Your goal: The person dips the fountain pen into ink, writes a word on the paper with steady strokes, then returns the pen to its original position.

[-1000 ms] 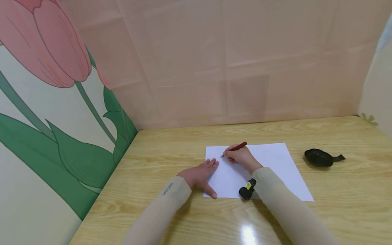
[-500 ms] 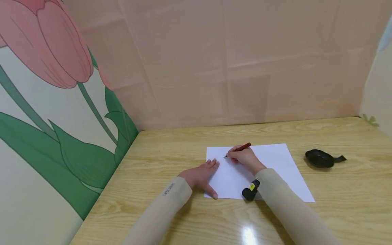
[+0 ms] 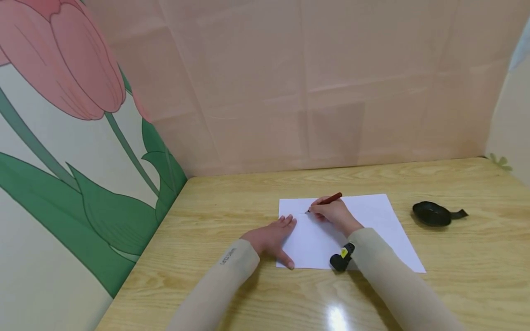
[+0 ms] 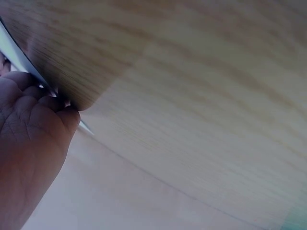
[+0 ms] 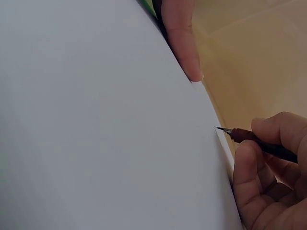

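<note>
A white sheet of paper (image 3: 364, 211) lies on the wooden table. My right hand (image 3: 333, 215) pinches a fountain pen (image 3: 333, 198) with a dark red barrel between thumb and fingers. Its metal nib (image 5: 224, 129) points down at the paper's upper left part, and a short faint line shows just left of it in the head view. Spread over the sheet's left edge, my left hand (image 3: 271, 236) rests with straight fingers and the thumb near the lower left corner. The left wrist view shows the underside of this hand and the paper's edge.
A small black pan-shaped object (image 3: 432, 214) with a short handle stands right of the paper. A black device (image 3: 341, 261) with a yellow label hangs at my right wrist. Behind the table (image 3: 215, 202) is a pink sheet (image 3: 265, 92); a tulip mural (image 3: 83, 69) covers the left wall.
My right hand has slid a little to the right with the pen, its nib staying close to the paper. The left hand has kept its place on the sheet.
</note>
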### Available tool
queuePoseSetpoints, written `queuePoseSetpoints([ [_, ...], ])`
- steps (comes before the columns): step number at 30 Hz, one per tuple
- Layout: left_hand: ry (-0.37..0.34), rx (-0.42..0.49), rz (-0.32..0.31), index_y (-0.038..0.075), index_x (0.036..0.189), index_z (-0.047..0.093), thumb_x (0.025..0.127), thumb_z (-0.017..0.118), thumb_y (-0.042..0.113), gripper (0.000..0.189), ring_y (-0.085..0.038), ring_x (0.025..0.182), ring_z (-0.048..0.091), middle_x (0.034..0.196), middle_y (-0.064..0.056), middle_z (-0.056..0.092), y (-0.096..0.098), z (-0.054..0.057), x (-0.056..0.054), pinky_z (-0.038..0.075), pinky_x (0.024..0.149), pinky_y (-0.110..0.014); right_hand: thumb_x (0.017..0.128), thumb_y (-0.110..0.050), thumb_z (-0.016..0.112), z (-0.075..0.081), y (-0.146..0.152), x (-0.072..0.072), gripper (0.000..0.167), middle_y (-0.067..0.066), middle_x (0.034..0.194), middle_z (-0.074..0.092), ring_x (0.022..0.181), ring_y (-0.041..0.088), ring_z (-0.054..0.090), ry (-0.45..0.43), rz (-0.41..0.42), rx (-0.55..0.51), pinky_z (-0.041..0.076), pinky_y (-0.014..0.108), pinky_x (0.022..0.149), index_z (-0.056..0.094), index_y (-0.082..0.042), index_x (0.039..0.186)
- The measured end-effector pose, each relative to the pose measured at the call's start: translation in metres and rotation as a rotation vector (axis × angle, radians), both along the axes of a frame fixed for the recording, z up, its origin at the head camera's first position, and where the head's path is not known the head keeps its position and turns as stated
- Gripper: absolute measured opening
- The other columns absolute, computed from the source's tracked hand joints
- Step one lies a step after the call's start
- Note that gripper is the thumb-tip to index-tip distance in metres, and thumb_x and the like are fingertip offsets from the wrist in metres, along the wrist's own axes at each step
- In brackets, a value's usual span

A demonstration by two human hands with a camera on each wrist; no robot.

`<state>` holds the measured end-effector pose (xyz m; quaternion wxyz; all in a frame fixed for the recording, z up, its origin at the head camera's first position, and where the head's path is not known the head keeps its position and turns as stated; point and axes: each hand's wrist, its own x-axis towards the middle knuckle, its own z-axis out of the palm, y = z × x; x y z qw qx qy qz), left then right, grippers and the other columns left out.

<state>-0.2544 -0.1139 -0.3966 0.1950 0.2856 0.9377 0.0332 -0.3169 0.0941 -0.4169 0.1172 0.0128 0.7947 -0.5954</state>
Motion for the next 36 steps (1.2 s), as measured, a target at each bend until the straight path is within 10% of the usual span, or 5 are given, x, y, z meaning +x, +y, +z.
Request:
queuePoseSetpoints([
  [36, -0.017, -0.003, 0.002, 0.008, 0.149, 0.009, 0.065, 0.074, 0.058, 0.118, -0.021, 0.143, 0.002, 0.156, -0.008, 0.002, 0.001, 0.001, -0.001, 0.009, 0.116, -0.032, 0.085, -0.022, 0.067, 0.002, 0.025, -0.001, 0.026, 0.002, 0.079, 0.060, 0.070, 0.015, 0.055, -0.094, -0.058, 0.004, 0.049, 0.024, 0.061, 0.061, -0.005, 0.104],
])
